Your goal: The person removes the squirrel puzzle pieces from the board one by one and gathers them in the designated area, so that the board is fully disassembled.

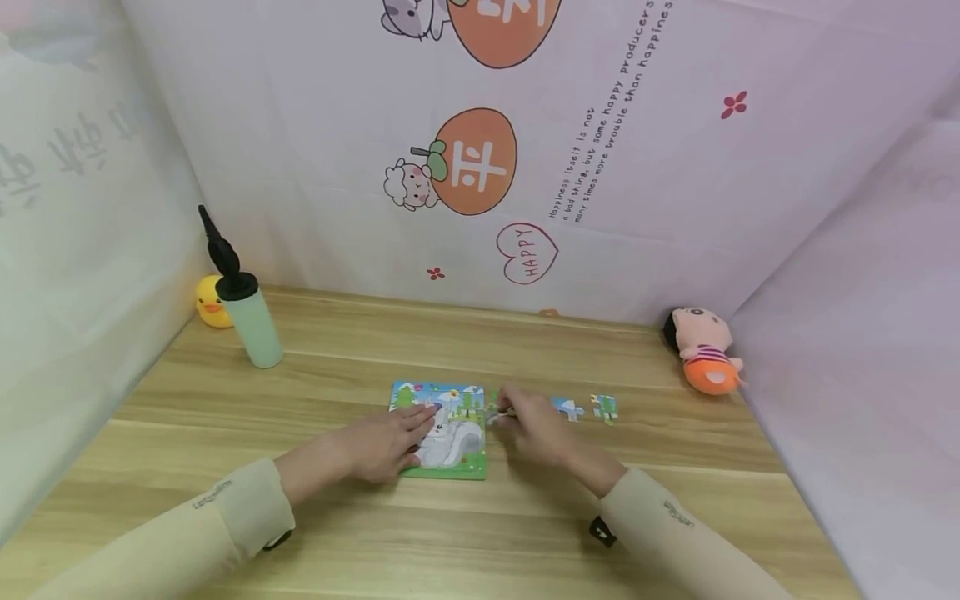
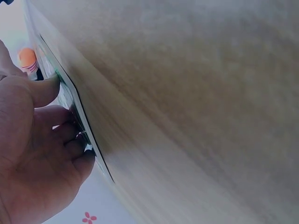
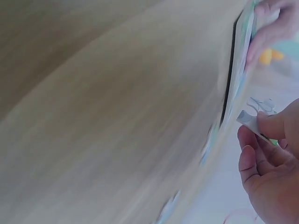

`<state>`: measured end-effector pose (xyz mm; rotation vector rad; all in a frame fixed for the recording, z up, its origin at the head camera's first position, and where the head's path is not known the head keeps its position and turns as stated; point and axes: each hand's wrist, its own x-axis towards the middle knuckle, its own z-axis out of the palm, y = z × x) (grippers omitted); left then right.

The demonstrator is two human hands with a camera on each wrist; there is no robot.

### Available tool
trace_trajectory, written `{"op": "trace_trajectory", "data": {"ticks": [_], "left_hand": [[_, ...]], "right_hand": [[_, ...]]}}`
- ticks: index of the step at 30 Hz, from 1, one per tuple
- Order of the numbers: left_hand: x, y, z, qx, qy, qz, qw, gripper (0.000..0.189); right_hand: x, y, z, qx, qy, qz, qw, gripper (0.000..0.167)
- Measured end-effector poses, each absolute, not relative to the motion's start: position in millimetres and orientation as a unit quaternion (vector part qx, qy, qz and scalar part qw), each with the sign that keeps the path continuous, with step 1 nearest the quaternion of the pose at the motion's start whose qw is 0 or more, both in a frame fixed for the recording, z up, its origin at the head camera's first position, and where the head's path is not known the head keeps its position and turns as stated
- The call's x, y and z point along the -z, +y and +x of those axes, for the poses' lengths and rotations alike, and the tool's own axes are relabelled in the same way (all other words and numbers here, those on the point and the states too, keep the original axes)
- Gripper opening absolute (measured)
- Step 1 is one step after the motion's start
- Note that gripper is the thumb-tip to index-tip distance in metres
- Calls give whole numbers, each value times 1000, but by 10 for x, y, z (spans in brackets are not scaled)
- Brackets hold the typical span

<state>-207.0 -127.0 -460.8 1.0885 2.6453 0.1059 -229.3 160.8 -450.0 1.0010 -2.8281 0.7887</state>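
Observation:
A square jigsaw puzzle with a grey squirrel picture lies on the wooden table. Over its left part my left hand rests with extended fingers; the left wrist view shows the thumb and fingers touching its surface. Just right of the puzzle, my right hand pinches a jigsaw piece between thumb and fingers, above the table. Much of that piece is covered by the fingers. To the right of this hand lie loose jigsaw pieces, a blue one and a green one.
A green hand pump with a black top stands at the back left, a yellow duck behind it. At the back right a soft doll leans by the wall. Printed cloth walls enclose the table.

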Motion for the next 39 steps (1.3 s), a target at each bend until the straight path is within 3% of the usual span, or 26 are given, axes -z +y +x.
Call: {"op": "trace_trajectory", "data": {"ticks": [7, 18, 39], "left_hand": [[4572, -1265, -2051, -35, 917, 369, 146, 65], [4574, -1273, -2043, -42, 917, 363, 159, 64], [4538, -1274, -2046, -37, 916, 369, 152, 64]], "right_hand": [[4459, 2271, -2272, -288, -915, 278, 46, 15], [4563, 2981, -2175, -311, -929, 200, -24, 15], [4579, 3271, -2183, -201, -960, 185, -57, 17]]}}
